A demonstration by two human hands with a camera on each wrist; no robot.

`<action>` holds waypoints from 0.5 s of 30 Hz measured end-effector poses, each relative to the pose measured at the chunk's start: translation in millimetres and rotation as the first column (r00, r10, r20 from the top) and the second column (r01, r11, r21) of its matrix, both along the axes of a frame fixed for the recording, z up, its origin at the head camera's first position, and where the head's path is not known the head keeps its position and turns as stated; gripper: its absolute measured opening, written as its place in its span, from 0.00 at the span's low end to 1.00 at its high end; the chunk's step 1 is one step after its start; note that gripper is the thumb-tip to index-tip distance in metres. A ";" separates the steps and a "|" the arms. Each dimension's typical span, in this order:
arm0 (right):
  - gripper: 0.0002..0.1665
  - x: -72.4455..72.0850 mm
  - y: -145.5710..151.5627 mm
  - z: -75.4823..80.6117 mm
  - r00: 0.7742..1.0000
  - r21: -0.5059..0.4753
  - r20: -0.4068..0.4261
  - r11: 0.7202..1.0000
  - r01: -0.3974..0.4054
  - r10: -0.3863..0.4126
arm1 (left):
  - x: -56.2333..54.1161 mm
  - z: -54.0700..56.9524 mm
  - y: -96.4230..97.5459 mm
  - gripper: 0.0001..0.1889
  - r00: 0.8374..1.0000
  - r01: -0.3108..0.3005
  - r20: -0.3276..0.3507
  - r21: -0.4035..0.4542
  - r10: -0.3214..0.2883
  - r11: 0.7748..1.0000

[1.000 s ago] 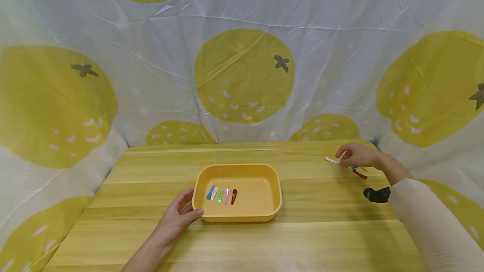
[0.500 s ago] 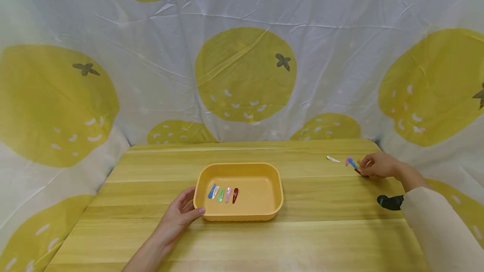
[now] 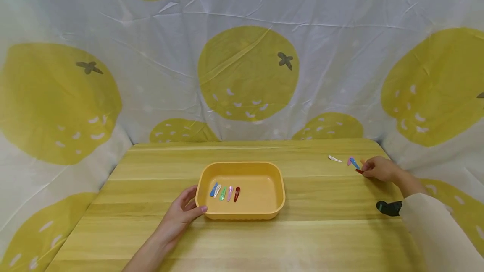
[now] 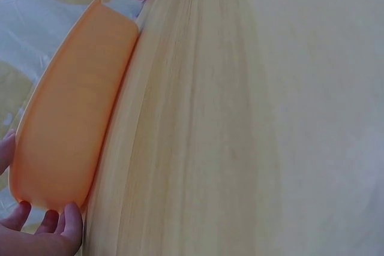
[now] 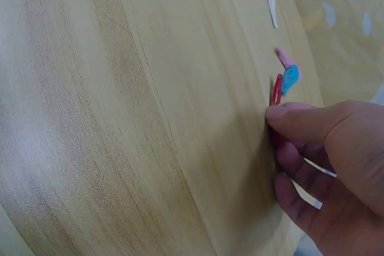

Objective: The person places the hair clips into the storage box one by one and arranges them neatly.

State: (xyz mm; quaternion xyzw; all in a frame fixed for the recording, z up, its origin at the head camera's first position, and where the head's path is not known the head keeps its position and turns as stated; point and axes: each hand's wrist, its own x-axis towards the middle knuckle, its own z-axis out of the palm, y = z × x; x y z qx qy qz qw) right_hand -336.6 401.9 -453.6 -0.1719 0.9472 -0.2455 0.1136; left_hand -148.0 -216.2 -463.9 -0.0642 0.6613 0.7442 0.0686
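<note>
In the head view a yellow-orange plastic tray [image 3: 261, 215] stands mid-table. My left hand [image 3: 177, 217] holds its left end, thumb at the near corner, fingers along the outer side. Inside the tray lie a blue hair clip [image 3: 214, 189], a white one, a green one, a lilac one and a dark red one, in a row. At the table's far right my right hand [image 3: 382, 169] pinches a red hair clip [image 5: 276, 91] between thumb and fingers, low over the tabletop. Just beyond it are a blue hair clip [image 5: 290, 80] and a pink hair clip [image 5: 282, 57].
A white hair clip [image 3: 335, 159] lies left of the pink and blue ones. An orange clip [image 3: 362, 161] shows partly beside the right fingers. A black strap-like piece [image 3: 389, 208] sits under the right wrist. A lemon-print curtain [image 3: 166, 74] hangs behind the wooden table [image 3: 302, 238].
My right hand has moved right and a little down, from over the pink and blue clips to the red hair clip, which it now pinches. The left hand stays on the tray.
</note>
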 end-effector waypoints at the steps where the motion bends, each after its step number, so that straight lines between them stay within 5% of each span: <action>1: 0.06 0.3 -0.9 -0.1 1.000 0.001 -0.006 1.000 -0.003 0.003 | 0.1 0.1 -0.2 0.40 1.000 -0.001 -0.001 0.000 0.001 1.000; 15: 0.04 2.8 -0.5 1.0 0.998 -0.038 -0.010 0.997 -0.060 0.060 | -0.4 -1.1 -0.8 0.40 1.000 -0.002 -0.004 0.008 0.002 1.000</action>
